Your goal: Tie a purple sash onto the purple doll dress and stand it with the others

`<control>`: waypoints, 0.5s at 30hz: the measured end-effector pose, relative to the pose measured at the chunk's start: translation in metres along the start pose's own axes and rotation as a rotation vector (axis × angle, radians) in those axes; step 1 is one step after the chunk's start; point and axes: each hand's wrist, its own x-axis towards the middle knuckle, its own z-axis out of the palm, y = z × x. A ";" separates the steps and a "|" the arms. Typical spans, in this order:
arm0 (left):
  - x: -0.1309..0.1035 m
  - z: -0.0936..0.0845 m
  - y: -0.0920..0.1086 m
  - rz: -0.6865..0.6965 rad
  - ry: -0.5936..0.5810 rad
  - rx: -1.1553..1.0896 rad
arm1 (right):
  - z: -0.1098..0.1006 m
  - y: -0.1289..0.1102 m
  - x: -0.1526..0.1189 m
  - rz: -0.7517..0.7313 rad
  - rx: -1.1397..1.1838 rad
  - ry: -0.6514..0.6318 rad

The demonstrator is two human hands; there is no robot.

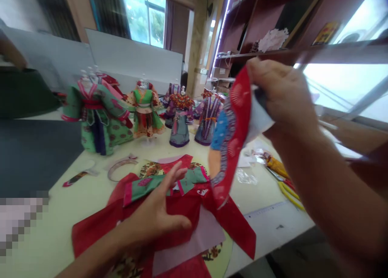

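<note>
R grip [281,88] is raised above the desk [60,225], pinching the top of a patterned cloth piece [238,108] btwn thumb & fingers; the cloth hangs down w/ a red, fan-printed strip on one side, blue & peach patches on the other, a dark patterned band btwn, white backing showing near the fingers. Its lower end hangs in front of the red garment [174,238], can't tell if touching. L grip [160,209] is loose, fingers spread & nothing in it, over that garment; contact can't be told. Garment lies flat on the desk, sleeves out to both sides, w/ a pale sheet [200,241] on its lower part & green cloth w/ pink edging [145,189] across the top. Left of it: a tape roll [113,170] & a slim tool w/ dark handle [74,179]. Right: crumpled clear plastic [246,177], a ruler [266,209], yellow-handled scissors [291,195] near the forearm. At the back, mini outfits stand upright on forms, incl a green one w/ pink trim [100,112] & a green-and-cream one [144,112]; wall shelf [273,53] up right, bit blurry
</note>
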 end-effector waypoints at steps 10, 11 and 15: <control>0.018 -0.030 -0.011 -0.174 0.430 -0.286 | 0.053 0.055 -0.003 -0.032 -0.227 -0.091; 0.019 -0.037 -0.015 -0.157 0.472 -0.211 | 0.050 0.060 -0.002 -0.024 -0.234 -0.083; 0.020 -0.060 -0.025 -0.106 0.602 0.304 | 0.042 0.050 -0.019 -0.010 -0.204 -0.104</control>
